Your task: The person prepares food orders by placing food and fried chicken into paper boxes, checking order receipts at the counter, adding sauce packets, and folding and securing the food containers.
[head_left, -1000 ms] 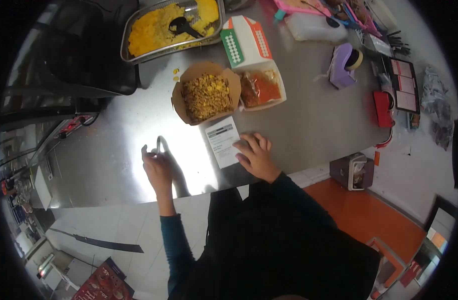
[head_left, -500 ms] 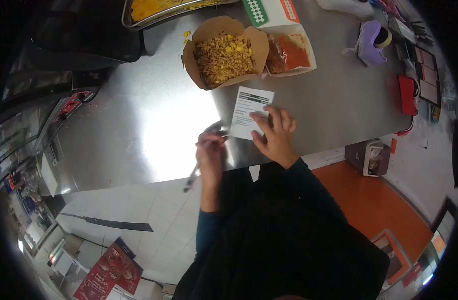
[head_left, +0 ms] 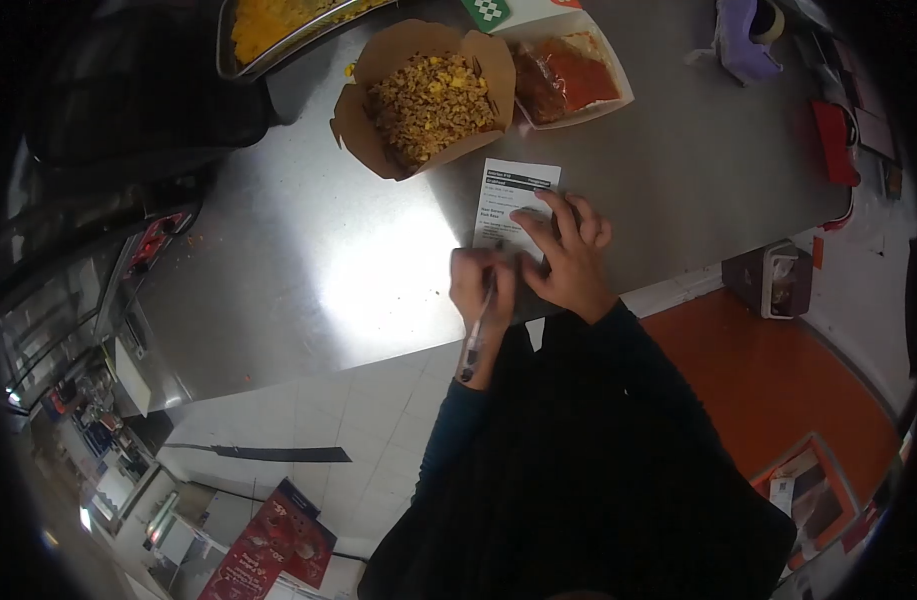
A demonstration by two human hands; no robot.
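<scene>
A white printed receipt (head_left: 506, 205) lies flat on the steel counter, close to its front edge. My left hand (head_left: 479, 285) is closed around a pen (head_left: 475, 345), whose tip end meets the lower part of the receipt. The back end of the pen points down along my wrist. My right hand (head_left: 576, 258) rests with fingers spread on the receipt's right side, partly covering the print. Beyond the receipt stands an open brown paper box (head_left: 364, 105) filled with fried rice (head_left: 434, 105). Beside it is an open white carton (head_left: 619, 85) holding red, saucy food (head_left: 574, 80).
A metal tray (head_left: 229, 45) of yellow food sits at the far left, near a dark black object (head_left: 149, 110). On the right are a purple tape dispenser (head_left: 747, 45) and a red object (head_left: 831, 145). The steel counter's (head_left: 279, 250) front edge runs just before my body.
My left hand has moved right with the pen and now touches the lower receipt. The right hand stays on the receipt. The view has shifted a little.
</scene>
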